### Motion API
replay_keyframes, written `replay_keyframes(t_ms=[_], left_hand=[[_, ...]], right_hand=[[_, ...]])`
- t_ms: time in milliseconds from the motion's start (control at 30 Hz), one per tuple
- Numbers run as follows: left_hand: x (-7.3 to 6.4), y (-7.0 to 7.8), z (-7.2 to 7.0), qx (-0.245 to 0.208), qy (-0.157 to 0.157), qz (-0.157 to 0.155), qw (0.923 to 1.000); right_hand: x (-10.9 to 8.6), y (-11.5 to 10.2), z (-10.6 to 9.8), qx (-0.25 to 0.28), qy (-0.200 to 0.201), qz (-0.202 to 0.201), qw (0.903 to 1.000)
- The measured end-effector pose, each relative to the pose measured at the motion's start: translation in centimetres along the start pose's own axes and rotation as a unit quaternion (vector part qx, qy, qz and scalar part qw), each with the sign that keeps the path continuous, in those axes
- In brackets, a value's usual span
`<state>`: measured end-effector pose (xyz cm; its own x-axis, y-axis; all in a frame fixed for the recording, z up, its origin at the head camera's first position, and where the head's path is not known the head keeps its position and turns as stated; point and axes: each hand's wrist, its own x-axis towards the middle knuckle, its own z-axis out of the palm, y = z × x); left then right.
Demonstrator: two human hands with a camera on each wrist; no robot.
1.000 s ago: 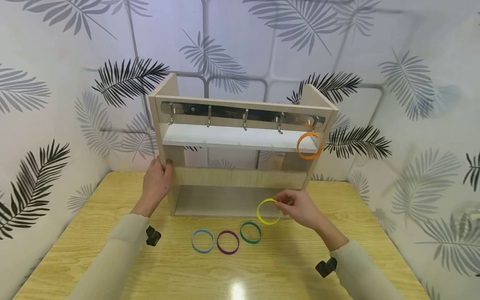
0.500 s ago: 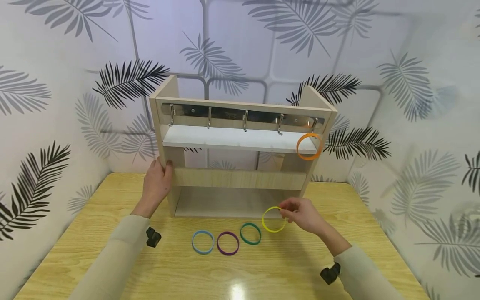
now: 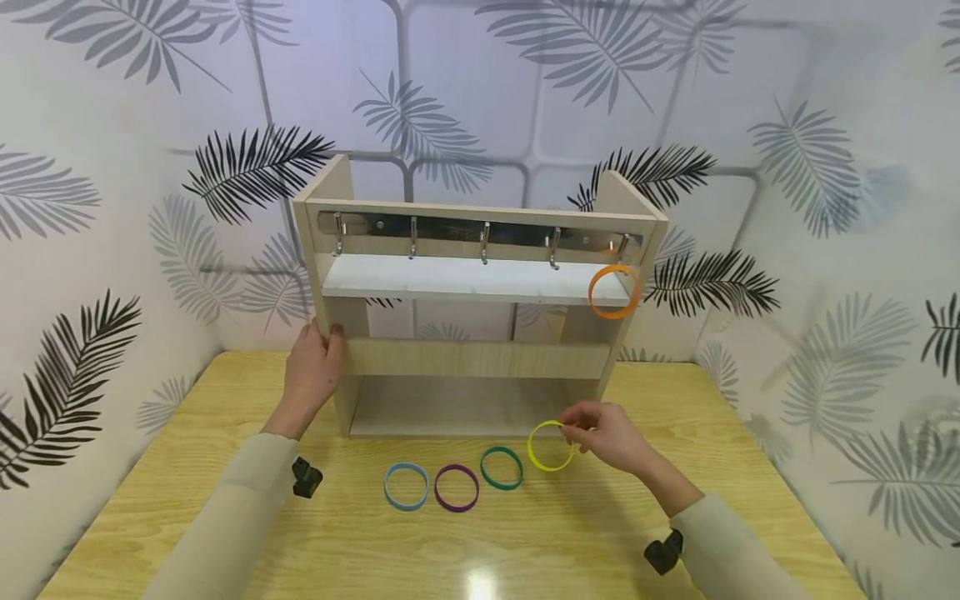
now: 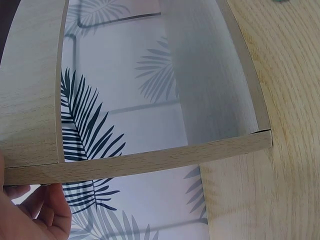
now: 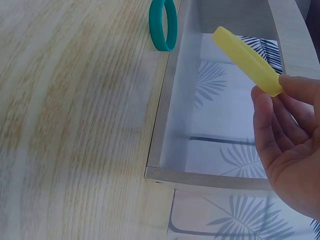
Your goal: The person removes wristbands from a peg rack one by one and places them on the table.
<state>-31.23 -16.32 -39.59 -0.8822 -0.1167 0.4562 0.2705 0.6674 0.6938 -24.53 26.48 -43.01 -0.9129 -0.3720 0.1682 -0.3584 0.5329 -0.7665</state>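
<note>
My left hand [image 3: 311, 371] grips the left side panel of a small wooden shelf [image 3: 480, 358], thumb on the inner face and fingers outside. In the left wrist view, curled fingers [image 4: 50, 210] show at the panel's edge. Between thumb and fingertips, my right hand [image 3: 611, 437] pinches a yellow silicone wristband [image 3: 531, 454] at its upper right side, low before the shelf's right front. The right wrist view has this band nearly edge-on. An orange wristband [image 3: 592, 307] hangs from the rightmost hook of the metal hook rail [image 3: 450, 227].
On the wooden table [image 3: 375, 550], in front of the shelf, lie a light blue wristband [image 3: 387, 493], a purple wristband [image 3: 442, 502] and a green wristband [image 3: 495, 483]. A leaf-patterned wall [image 3: 450, 75] stands behind. The other hooks on the rail carry nothing.
My right hand has moved down and slightly right with the yellow wristband, away from the shelf's lower board. The left hand keeps its grip on the side panel.
</note>
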Motion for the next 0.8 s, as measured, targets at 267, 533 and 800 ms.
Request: replay_keyframes(t_ms=[267,533,800], left_hand=[[-0.06,-0.07,0.01,-0.001,0.008,0.004,1.0],[-0.05,-0.1,0.01,-0.003,0.01,0.016,0.9998],[-0.01,-0.08,-0.09,0.0,0.012,0.014,0.9998]], right_hand=[[-0.02,0.14,0.17,0.002,-0.008,0.012,0.9999],[0.21,0.74,0.5,0.002,-0.014,0.017,0.9998],[0.2,0.98,0.78,0.0,-0.017,0.018,0.9997]])
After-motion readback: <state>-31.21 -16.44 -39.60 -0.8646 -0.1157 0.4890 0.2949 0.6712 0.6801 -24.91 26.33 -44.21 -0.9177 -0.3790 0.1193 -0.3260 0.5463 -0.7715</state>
